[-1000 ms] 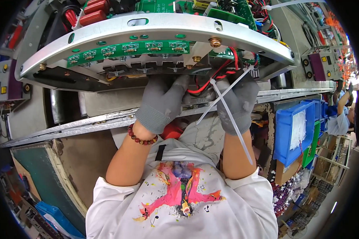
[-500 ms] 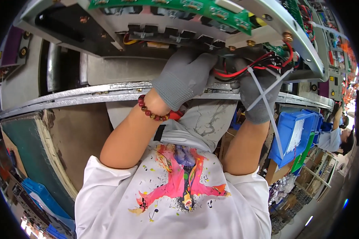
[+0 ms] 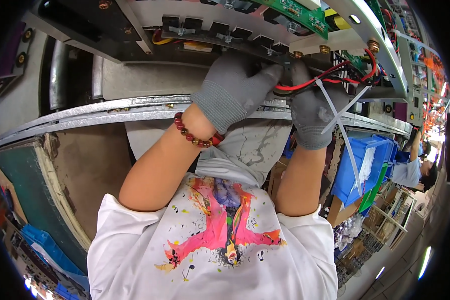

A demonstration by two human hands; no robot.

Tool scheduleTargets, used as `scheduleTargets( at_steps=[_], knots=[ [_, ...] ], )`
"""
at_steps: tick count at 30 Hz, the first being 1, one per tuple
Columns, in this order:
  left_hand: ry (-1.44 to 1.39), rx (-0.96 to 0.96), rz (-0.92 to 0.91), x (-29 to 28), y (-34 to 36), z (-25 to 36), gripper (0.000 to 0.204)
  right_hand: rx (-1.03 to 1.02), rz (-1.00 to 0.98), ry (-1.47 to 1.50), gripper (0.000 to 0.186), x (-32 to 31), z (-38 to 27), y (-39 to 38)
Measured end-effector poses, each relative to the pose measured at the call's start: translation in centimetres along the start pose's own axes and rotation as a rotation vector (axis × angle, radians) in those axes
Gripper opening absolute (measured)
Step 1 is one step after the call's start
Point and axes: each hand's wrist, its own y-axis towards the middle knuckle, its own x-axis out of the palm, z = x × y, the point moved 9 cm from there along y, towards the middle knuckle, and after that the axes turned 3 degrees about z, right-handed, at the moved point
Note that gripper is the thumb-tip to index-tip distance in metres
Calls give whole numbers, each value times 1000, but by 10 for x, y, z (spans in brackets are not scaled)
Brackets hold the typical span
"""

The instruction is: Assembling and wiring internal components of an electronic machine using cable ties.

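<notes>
A grey-gloved left hand (image 3: 235,87) and right hand (image 3: 312,107) are hovering at the underside of the open silver metal chassis (image 3: 368,31), beside red-and-black wires (image 3: 299,87); whether either is grasping anything cannot be told.

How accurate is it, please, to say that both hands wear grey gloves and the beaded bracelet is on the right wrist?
Almost: the head view shows the beaded bracelet on the left wrist, not the right. The left hand and right hand are indeed gloved in grey.
</notes>
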Motion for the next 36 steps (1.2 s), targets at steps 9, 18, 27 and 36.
scheduleTargets(
  at_steps=[9,18,27,36],
  knots=[
    [84,-30,257,-11,-19,2,22,127,237,246,14,-23,-6,-55],
    [-27,-63,480,-22,-28,-2,18,652,325,713,16,-1,21,-56],
    [-101,87,536,-59,-33,-11,17,357,132,216,12,10,-2,-28],
    [362,171,411,-70,-33,0,16,-10,182,164,13,31,-50,-20]
  ],
)
